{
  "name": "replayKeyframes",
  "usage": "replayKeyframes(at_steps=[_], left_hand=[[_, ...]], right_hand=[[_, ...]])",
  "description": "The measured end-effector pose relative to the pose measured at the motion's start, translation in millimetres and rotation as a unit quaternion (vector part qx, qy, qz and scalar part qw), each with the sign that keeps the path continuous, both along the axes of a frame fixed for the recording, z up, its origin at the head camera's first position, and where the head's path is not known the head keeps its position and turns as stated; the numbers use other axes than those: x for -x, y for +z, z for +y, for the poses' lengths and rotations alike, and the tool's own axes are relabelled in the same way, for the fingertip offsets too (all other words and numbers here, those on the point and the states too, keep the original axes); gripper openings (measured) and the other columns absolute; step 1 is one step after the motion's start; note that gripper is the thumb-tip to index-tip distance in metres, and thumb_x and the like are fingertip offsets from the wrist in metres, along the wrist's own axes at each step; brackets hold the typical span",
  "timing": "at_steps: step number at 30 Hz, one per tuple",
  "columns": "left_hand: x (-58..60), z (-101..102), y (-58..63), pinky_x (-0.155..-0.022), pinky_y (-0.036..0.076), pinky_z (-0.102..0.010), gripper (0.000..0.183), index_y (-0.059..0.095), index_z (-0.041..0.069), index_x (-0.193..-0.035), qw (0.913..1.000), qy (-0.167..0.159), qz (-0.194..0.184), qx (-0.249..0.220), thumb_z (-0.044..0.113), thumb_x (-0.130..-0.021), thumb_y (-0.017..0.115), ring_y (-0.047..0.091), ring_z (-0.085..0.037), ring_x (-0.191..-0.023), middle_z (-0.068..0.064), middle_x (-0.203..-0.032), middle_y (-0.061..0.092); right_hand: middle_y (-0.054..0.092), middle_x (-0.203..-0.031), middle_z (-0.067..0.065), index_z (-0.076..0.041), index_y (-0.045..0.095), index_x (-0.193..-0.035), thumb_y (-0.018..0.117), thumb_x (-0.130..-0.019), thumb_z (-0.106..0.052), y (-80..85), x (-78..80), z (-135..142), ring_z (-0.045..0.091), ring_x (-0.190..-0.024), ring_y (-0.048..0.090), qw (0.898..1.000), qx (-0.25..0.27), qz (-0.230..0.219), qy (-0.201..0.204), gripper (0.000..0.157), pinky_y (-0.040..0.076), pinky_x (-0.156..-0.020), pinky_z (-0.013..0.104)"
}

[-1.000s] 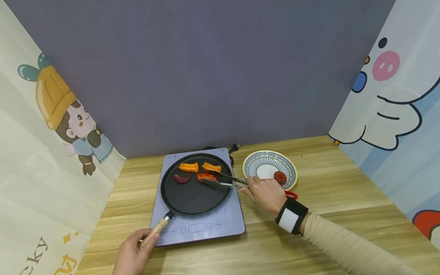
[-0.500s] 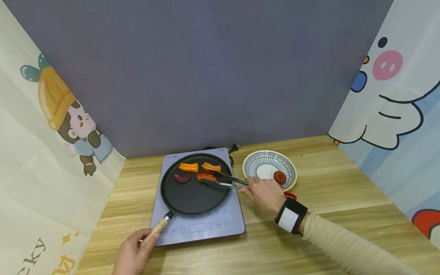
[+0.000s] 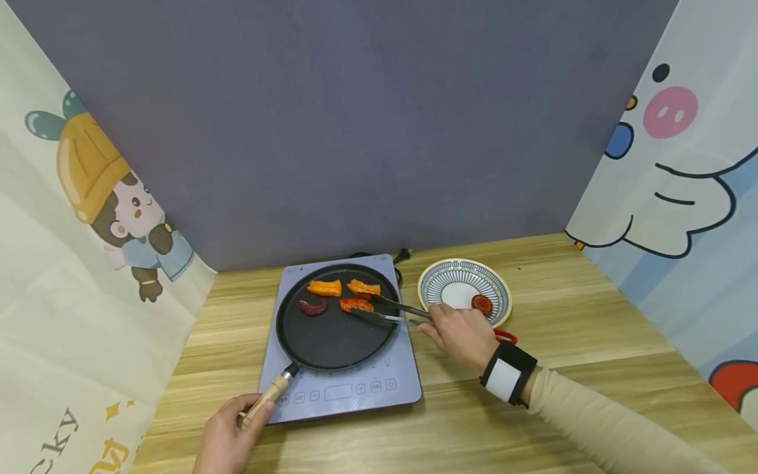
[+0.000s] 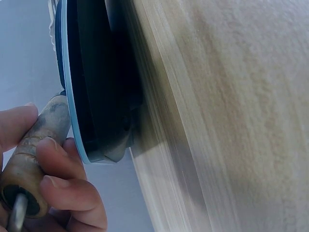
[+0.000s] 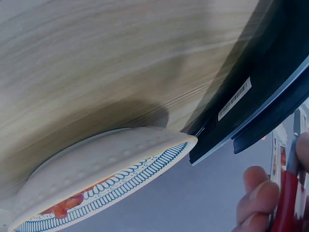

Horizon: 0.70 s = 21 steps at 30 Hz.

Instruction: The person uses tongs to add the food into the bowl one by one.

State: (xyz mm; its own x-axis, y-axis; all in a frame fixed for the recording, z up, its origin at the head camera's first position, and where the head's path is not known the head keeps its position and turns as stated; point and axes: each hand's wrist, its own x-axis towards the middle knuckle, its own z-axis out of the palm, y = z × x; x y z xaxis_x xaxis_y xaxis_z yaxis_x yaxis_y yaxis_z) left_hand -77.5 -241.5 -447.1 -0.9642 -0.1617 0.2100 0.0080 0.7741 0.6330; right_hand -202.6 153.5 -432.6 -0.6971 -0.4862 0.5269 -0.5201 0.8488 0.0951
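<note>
My left hand (image 3: 231, 431) grips the wooden handle (image 3: 269, 398) of a round black frying pan (image 3: 337, 342); in the left wrist view the fingers (image 4: 72, 193) curl round that handle. My right hand (image 3: 464, 332) holds metal tongs (image 3: 408, 309) with red handles (image 5: 286, 203). The tongs' dark tips are spread over the pan, beside a red-orange food piece (image 3: 355, 305); whether both touch it I cannot tell. Two orange pieces (image 3: 324, 288) and a purple octopus tentacle (image 3: 312, 307) also lie in the pan. My right hand partly covers the near rim of a patterned plate (image 3: 432, 283).
Beneath the pan is a flat induction cooker (image 3: 340, 411) on a wood-grain table (image 3: 568, 316). A reddish round slice (image 3: 482, 304) lies in the plate. A black cord and plug (image 3: 404, 255) sit behind the cooker, before a grey panel (image 3: 379, 131). Printed cartoon curtains (image 3: 669, 197) flank both sides.
My right hand and the tongs have shifted slightly to the right. The left hand, the pan and the food pieces have stayed where they were.
</note>
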Motion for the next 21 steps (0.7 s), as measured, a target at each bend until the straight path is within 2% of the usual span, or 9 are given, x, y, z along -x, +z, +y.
replayKeyframes(at_steps=[10, 21], left_hand=[[-0.8, 2.1, 4.0, -0.048, 0.038, -0.027, 0.026, 0.065, 0.013, -0.092, 1.0, 0.001, -0.003, 0.003, 0.035, -0.079, 0.067, 0.043, -0.01, -0.056, -0.003, -0.079, 0.06], [-0.1, 1.2, 1.9, -0.048, 0.038, -0.027, 0.025, 0.065, 0.013, -0.091, 1.0, 0.003, 0.004, 0.003, 0.034, -0.079, 0.068, 0.043, -0.01, -0.057, -0.003, -0.08, 0.06]], right_hand=[[0.042, -0.056, -0.004, -0.013, 0.046, -0.074, 0.057, -0.084, -0.045, -3.3, 1.8, -3.8, 0.014, -0.042, 0.043, 1.0, 0.003, -0.004, 0.0, 0.036, 0.032, -0.032, 0.034], [0.043, -0.056, -0.004, -0.012, 0.046, -0.074, 0.056, -0.084, -0.049, -3.5, 1.2, -4.6, 0.016, -0.043, 0.045, 1.0, 0.009, -0.001, 0.003, 0.039, 0.034, -0.033, 0.035]])
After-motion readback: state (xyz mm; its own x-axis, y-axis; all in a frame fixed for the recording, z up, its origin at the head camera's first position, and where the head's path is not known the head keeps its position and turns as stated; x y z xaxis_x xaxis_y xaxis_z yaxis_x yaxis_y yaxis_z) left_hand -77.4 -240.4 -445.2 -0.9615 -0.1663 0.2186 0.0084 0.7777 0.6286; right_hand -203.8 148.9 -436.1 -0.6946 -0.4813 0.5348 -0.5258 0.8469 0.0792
